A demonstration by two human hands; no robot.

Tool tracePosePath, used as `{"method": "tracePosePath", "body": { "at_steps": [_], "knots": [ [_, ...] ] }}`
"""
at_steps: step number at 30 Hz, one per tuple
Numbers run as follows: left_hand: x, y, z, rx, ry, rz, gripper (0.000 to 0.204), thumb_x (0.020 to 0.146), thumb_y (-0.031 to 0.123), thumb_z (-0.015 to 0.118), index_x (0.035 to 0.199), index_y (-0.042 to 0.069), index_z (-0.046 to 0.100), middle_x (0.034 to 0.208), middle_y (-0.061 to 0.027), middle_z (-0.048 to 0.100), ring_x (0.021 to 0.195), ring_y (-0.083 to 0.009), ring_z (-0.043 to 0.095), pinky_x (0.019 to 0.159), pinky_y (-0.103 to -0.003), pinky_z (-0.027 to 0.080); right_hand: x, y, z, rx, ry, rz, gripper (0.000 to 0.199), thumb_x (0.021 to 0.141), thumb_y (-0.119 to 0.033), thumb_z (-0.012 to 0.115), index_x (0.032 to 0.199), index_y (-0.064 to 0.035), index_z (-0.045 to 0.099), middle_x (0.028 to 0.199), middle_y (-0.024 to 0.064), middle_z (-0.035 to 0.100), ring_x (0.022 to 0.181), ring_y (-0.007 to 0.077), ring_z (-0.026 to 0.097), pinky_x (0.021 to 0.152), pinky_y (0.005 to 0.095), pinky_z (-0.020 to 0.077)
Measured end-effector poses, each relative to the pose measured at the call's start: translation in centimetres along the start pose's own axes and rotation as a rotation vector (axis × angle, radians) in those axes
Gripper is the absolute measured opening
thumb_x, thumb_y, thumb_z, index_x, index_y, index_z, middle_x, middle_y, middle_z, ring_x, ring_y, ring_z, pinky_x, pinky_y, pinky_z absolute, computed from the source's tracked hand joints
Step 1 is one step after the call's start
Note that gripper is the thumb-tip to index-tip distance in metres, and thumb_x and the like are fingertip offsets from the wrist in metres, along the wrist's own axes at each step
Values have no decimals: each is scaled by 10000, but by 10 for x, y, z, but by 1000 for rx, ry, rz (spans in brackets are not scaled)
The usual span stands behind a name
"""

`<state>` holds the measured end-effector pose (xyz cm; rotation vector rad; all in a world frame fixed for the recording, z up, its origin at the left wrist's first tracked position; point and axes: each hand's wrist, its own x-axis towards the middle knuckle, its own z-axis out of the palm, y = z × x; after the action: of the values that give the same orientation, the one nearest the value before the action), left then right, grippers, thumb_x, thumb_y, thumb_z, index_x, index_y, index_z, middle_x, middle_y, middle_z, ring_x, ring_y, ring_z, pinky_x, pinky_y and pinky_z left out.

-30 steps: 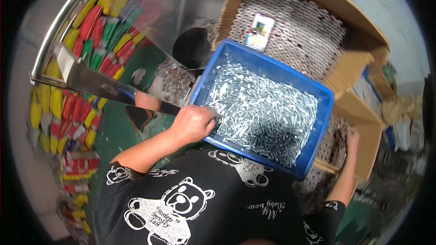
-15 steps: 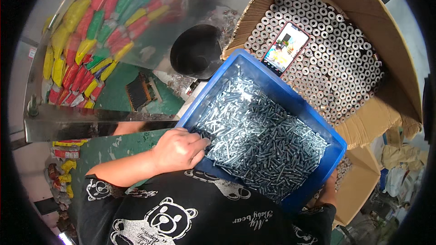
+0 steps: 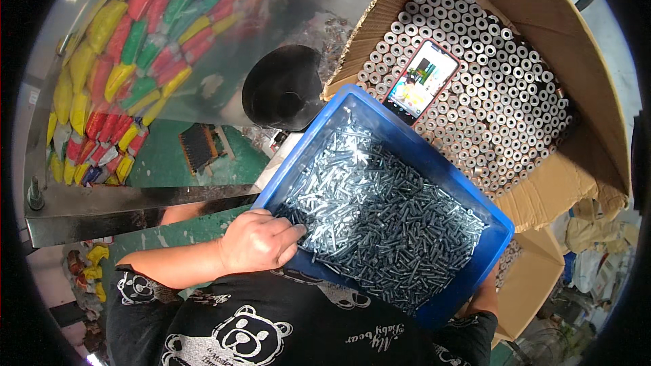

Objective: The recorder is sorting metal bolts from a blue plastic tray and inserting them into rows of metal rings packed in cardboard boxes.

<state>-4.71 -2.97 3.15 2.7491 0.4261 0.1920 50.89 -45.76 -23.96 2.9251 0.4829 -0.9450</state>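
A blue plastic bin (image 3: pixel 498 230) sits tilted in front of my body, holding a thick layer of short grey metal pins (image 3: pixel 400 230); whether they have screw threads is too small to tell. My left hand (image 3: pixel 261 240) is closed over the bin's left rim, with its fingertips on the inner side. At the lower right, my right hand (image 3: pixel 483 291) is against the bin's outer wall, and its fingers are hidden behind it. Just beyond the bin's far edge, a phone (image 3: pixel 422 81) with a lit screen lies on metal cylinders.
A large cardboard box (image 3: pixel 573 34) at the right holds rows of holed metal cylinders (image 3: pixel 488 88). Behind the bin stands a black bowl (image 3: pixel 281 88). A metal bar (image 3: pixel 135 210) and a clear panel flank my left arm, with colourful packets (image 3: pixel 122 74) beyond. A brush (image 3: pixel 200 148) lies on the green surface.
The whole view has shifted a little, so the packets, bar and bowl appear farther left and lower. Both hands keep their places on the bin, and the pins look the same.
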Motion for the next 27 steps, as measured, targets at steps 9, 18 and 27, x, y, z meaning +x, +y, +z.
{"method": "tracePosePath", "body": {
  "at_steps": [9,18,27],
  "knots": [
    [-2,1,0,1,19,9,221,701,149,685,914,92,703,640,-16,529,534,-200,564,551,-319,479,-39,-60,-49,82,-157,-38,241,904,-184,592,1040,-10,692,939,182,720,779,289,706,629,410,557],
    [2,-4,-1,-30,-11,67,207,713,147,678,911,94,701,642,-15,541,539,-204,575,555,-321,480,-96,-36,-78,625,-343,-25,198,877,-95,637,1072,-64,645,810,78,673,591,136,643,451,276,496],
    [11,8,-1,22,-38,48,264,666,98,700,930,74,706,656,-31,568,511,-210,538,505,-330,431,-244,-235,-224,887,-77,-690,259,765,-188,748,937,-47,614,752,25,599,543,65,508,443,197,376]
  ]
}}
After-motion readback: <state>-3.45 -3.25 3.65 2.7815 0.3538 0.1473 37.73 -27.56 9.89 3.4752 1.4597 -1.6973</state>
